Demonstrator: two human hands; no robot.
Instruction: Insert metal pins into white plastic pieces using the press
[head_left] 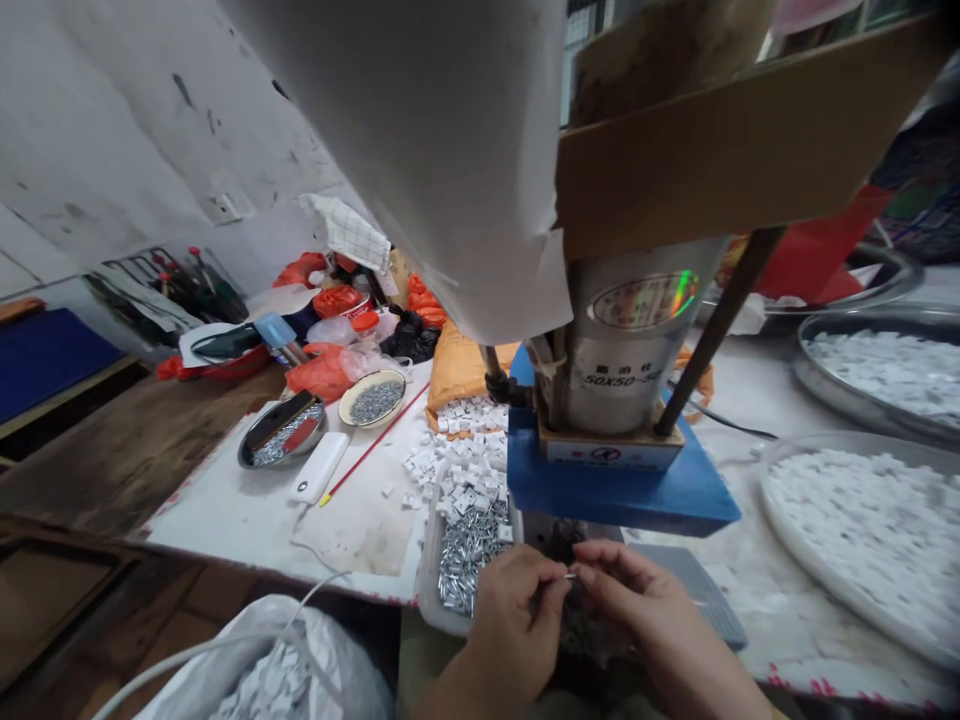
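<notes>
where both hands meet, the left hand (pixel 510 625) and right hand (pixel 637 600) pinch a small metal pin (pixel 571 575).

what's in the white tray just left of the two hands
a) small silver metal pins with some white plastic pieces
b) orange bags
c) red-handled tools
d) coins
a: the white tray beside the left hand holds a heap of small silver metal pins with white plastic pieces piled at its far end, while both hands, the right hand included, pinch one small metal piece between the fingertips.
</notes>
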